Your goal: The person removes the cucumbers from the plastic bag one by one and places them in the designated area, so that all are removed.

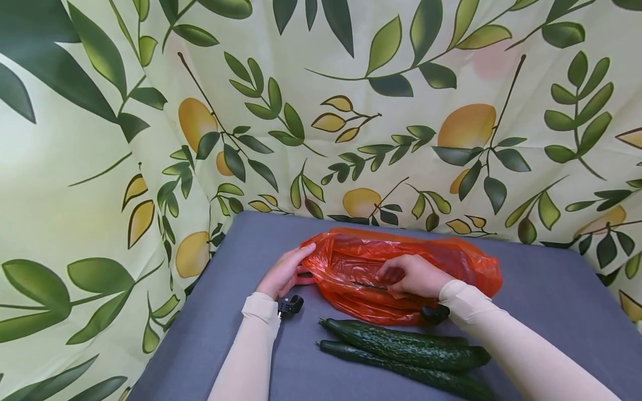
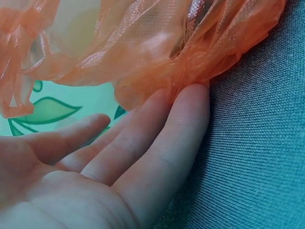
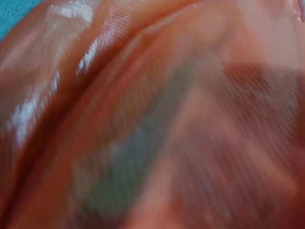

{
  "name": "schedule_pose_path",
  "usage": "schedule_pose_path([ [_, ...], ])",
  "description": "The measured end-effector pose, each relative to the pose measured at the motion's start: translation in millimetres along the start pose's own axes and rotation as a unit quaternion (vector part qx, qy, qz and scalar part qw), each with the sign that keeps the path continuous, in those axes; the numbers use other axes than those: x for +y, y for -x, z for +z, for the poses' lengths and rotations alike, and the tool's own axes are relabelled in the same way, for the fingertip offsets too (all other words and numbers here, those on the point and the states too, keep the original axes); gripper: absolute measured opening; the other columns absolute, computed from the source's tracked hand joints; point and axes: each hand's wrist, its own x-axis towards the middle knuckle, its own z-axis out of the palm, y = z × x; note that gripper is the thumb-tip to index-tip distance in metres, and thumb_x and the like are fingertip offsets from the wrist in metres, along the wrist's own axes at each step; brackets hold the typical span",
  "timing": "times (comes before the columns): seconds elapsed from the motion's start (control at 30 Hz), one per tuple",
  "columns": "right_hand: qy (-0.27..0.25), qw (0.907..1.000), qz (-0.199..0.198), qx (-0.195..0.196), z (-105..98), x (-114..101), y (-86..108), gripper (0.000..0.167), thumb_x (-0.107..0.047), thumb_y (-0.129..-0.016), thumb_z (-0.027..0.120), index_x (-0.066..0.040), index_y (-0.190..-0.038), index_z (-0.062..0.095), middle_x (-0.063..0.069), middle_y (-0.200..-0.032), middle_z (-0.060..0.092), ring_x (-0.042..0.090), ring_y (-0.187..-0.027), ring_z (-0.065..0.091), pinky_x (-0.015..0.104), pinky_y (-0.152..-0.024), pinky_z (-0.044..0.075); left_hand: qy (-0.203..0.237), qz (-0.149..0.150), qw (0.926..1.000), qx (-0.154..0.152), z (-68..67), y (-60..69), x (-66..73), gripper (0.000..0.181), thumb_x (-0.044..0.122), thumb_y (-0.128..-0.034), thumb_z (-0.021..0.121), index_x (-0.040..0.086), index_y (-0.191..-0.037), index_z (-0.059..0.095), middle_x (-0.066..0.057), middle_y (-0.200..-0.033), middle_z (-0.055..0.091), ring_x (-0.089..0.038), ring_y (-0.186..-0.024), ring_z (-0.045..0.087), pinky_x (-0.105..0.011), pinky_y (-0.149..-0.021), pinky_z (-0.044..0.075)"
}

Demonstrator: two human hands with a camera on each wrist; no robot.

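A thin red plastic bag (image 1: 346,295) lies with its mouth spread. My left hand (image 1: 283,273) is at the bag's left end, its nearly straight fingertips pressing the film in the left wrist view. Inside the bag's mouth, my right hand (image 1: 416,275) has bent fingers around a dark green cucumber (image 1: 370,286). Only a thin strip of that cucumber shows, and its grip is partly hidden. The right wrist view is blurred, with a green shape (image 3: 128,167) amid red film. Two more cucumbers (image 1: 396,342) lie side by side in front of the bag.
A grey cloth-covered table (image 1: 220,334) carries everything. Leaf-and-fruit printed fabric (image 1: 351,139) rises behind it and at the left. Each wrist wears a black device, such as the left camera (image 1: 291,305).
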Motion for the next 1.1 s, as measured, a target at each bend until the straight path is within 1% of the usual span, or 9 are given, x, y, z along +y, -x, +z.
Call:
schedule_pose_path([
  [0.17,-0.025,0.9996,-0.007,-0.009,5.1,2.6,-2.0,0.032,-0.007,-0.088,0.086,-0.011,-0.119,0.079,0.005,-0.113,0.080,0.017,-0.096,0.072,0.044,-0.093,0.064,-0.002,0.001,1.0000,-0.005,-0.6,0.0,-0.5,0.062,0.052,-0.1100,0.056,0.012,-0.158,0.052,-0.014,-0.138,0.068,-0.017,-0.103,0.076,-0.045,-0.095,0.065],
  [0.33,-0.037,0.9991,-0.010,-0.016,8.8,5.0,-3.3,0.033,-0.007,-0.087,0.087,-0.012,-0.118,0.079,0.002,-0.112,0.079,0.017,-0.099,0.072,0.044,-0.094,0.064,-0.002,0.002,1.0000,-0.004,-0.8,0.1,-0.8,0.064,0.053,-0.1092,0.056,0.012,-0.158,0.051,-0.015,-0.143,0.066,-0.017,-0.106,0.074,-0.044,-0.095,0.065],
  [0.5,-0.027,0.9994,-0.012,-0.019,12.1,5.3,-3.6,0.031,-0.006,-0.086,0.088,-0.013,-0.115,0.079,0.000,-0.109,0.079,0.017,-0.095,0.071,0.041,-0.092,0.063,0.000,0.002,1.0000,-0.002,-0.9,0.3,-0.6,0.064,0.052,-0.1093,0.057,0.012,-0.159,0.051,-0.016,-0.146,0.065,-0.017,-0.106,0.075,-0.044,-0.095,0.066],
  [0.7,-0.010,0.9998,-0.004,-0.017,14.1,5.2,-6.3,0.030,-0.006,-0.084,0.089,-0.018,-0.110,0.080,-0.003,-0.102,0.077,0.015,-0.090,0.067,0.035,-0.085,0.060,0.004,0.003,1.0000,-0.002,-0.7,0.5,-0.4,0.065,0.052,-0.1092,0.057,0.011,-0.159,0.050,-0.017,-0.149,0.063,-0.016,-0.107,0.074,-0.043,-0.093,0.066],
  [0.83,-0.002,0.9998,-0.005,-0.018,15.1,5.5,-8.4,0.030,-0.005,-0.084,0.089,-0.018,-0.109,0.080,-0.004,-0.100,0.077,0.015,-0.088,0.067,0.033,-0.083,0.060,0.003,0.002,1.0000,-0.004,-0.8,0.2,-0.9,0.066,0.053,-0.1086,0.058,0.011,-0.159,0.050,-0.017,-0.149,0.063,-0.016,-0.107,0.074,-0.043,-0.093,0.066],
  [0.97,0.006,0.9998,-0.009,-0.019,15.3,5.9,-9.6,0.029,-0.004,-0.085,0.088,-0.019,-0.108,0.080,-0.005,-0.100,0.077,0.015,-0.088,0.067,0.034,-0.083,0.060,0.005,0.001,1.0000,-0.009,-0.8,-0.6,-1.3,0.065,0.053,-0.1089,0.057,0.012,-0.159,0.050,-0.017,-0.149,0.063,-0.016,-0.108,0.074,-0.043,-0.094,0.066],
  [1.1,0.011,0.9998,-0.013,-0.009,12.7,5.4,-9.0,0.030,-0.004,-0.085,0.088,-0.019,-0.109,0.080,-0.004,-0.101,0.076,0.015,-0.091,0.067,0.038,-0.087,0.062,0.005,0.002,1.0000,-0.008,-1.2,-1.1,-1.6,0.064,0.052,-0.1094,0.057,0.013,-0.159,0.050,-0.017,-0.146,0.064,-0.016,-0.107,0.075,-0.044,-0.096,0.065],
])
